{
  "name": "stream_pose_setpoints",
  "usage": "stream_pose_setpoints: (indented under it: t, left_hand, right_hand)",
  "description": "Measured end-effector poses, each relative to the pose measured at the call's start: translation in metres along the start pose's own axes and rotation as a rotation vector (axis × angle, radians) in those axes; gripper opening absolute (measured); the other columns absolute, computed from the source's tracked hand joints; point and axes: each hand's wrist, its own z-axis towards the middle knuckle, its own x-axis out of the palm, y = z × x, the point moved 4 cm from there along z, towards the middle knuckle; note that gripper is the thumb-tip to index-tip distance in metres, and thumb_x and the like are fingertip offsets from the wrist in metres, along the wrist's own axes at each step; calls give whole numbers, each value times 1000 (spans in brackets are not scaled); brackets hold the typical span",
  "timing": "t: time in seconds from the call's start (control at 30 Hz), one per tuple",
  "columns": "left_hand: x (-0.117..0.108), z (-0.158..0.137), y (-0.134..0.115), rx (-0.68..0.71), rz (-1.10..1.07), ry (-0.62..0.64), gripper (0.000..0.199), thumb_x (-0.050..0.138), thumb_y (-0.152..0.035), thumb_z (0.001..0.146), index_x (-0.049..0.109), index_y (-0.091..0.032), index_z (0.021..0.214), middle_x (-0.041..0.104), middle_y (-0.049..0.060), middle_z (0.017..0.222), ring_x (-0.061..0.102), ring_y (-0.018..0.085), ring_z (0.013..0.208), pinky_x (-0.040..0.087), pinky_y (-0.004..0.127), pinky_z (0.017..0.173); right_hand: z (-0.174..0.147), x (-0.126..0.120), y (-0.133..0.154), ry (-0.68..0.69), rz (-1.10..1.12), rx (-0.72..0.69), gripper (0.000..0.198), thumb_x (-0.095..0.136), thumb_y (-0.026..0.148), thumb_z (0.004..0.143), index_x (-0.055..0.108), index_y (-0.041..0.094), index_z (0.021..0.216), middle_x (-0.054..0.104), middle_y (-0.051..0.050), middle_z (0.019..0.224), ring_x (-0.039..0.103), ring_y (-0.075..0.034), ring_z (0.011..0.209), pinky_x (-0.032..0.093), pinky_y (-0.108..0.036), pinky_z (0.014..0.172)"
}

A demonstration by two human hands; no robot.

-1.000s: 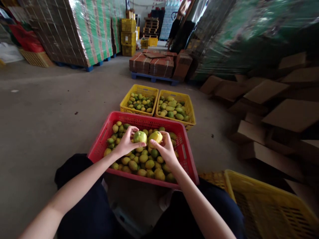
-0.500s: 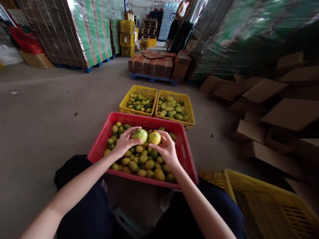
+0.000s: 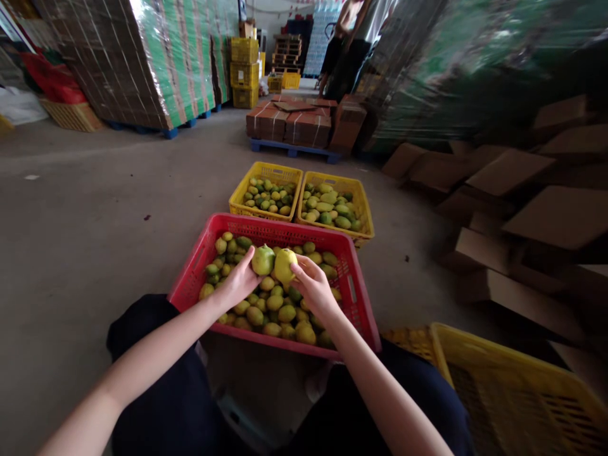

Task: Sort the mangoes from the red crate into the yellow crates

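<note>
My left hand [image 3: 241,278] is closed on a green lemon [image 3: 263,260], thumb along its side. A yellow lemon [image 3: 285,265] is held in my right hand [image 3: 314,284], fingers curled round its right side. The two fruits are side by side, close together, over a red crate [image 3: 365,316]. Inside that crate lie several yellow and green lemons [image 3: 274,303], partly hidden by my hands. Just beyond its far rim stand two yellow crates: the left crate [image 3: 234,204] has smaller yellow-green fruits, the right crate [image 3: 368,218] larger, longer ones.
At my lower right stands another yellow crate [image 3: 503,358]. Open cardboard boxes [image 3: 522,253] are heaped along the right. Ahead, flattened cartons [image 3: 294,125] rest on a blue pallet [image 3: 294,150]. Wrapped stacks [image 3: 175,69] rise on both sides; people [image 3: 346,50] stand at the back.
Both lemons have turned in my fingers, and the yellow one has shifted slightly left. My left fingers have moved from over the top of the green lemon to its side.
</note>
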Motion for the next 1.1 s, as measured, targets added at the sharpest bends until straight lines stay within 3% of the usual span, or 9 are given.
stream_pose_setpoints:
  t: [0.1,0.2,0.3,0.5,0.7,0.83,0.93,1.1]
  left_hand:
    - [3,-3,1,85,101,61,36,75,-23,70,62,-17,103,66,3,99,62,16,94,50,27,86]
    - [0,-5,-1,181,227,-36,44,80,-19,62,59,-19,100,64,-1,92,61,11,82,49,22,76]
    - [-2,-5,-1,122,242,-75,33,76,-31,66,59,-17,90,64,-1,83,62,12,74,49,22,69]
    - [-9,2,1,-36,-16,-137,27,56,-40,82,62,-14,85,67,3,76,62,12,64,48,20,55]
    - [-4,2,0,-19,-16,-15,35,57,-37,84,61,-20,114,69,2,92,64,13,72,52,23,65]
    - [2,-5,0,0,-10,78,35,57,-40,84,63,-18,110,67,4,92,64,13,69,53,24,62]
    - [0,-7,0,5,-25,42,31,60,-40,82,64,-15,100,66,3,83,64,12,65,52,22,57]
    - [-9,-5,-1,69,-75,-139,21,66,-31,77,62,-15,90,67,3,79,66,14,71,56,22,64]
  right_hand:
    - [-1,2,-6,-18,-28,26,35,70,46,70,64,22,95,67,-1,92,62,-15,80,50,-21,58]
    - [-3,9,-13,37,30,73,37,74,43,67,64,21,95,67,-1,88,62,-16,77,51,-24,60]
    - [-3,13,-18,68,160,119,36,74,42,67,63,21,94,68,-2,88,63,-18,76,51,-26,58]
    - [2,11,-21,-43,372,247,18,64,34,73,64,19,82,67,-3,75,61,-15,64,50,-25,54]
    - [4,5,-19,-89,349,207,23,72,36,68,63,19,79,64,0,68,58,-12,56,46,-22,47]
    - [8,-1,-19,-134,298,262,30,65,46,74,62,17,80,64,-2,62,57,-13,48,45,-23,42]
    - [10,-3,-18,-116,279,256,34,59,51,78,61,17,79,65,-3,61,58,-14,47,42,-23,39]
    - [10,-1,-20,-80,257,232,31,65,47,75,60,17,81,68,-4,68,62,-15,53,45,-24,40]
